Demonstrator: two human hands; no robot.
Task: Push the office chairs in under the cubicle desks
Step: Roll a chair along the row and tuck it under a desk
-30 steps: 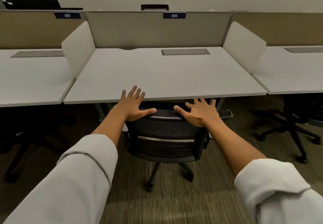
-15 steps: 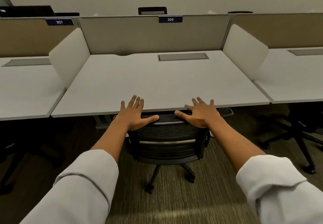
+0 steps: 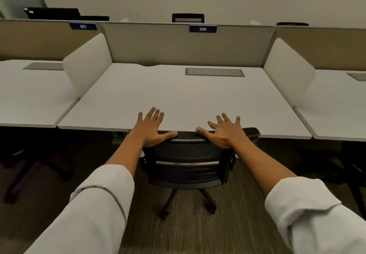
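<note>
Three white desks (image 3: 178, 99) in a row, two white side dividers (image 3: 89, 63), two blue number plates (image 3: 202, 29) — 307 and 306 — three grey desk hatches (image 3: 214, 72), one near black mesh chair (image 3: 188, 160), two hands (image 3: 151, 128).

A single head-worn view looks forward and down over a desk (image 3: 178, 97) from close behind.

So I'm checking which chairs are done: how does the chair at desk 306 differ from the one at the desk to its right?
The chair at 306 has both hands on its backrest top, which meets the desk edge; the right-hand chair is untouched. The 306 chair's mesh back is plainly visible; the other is lost in shadow under its desk. Both are dark, with wheeled bases.
</note>
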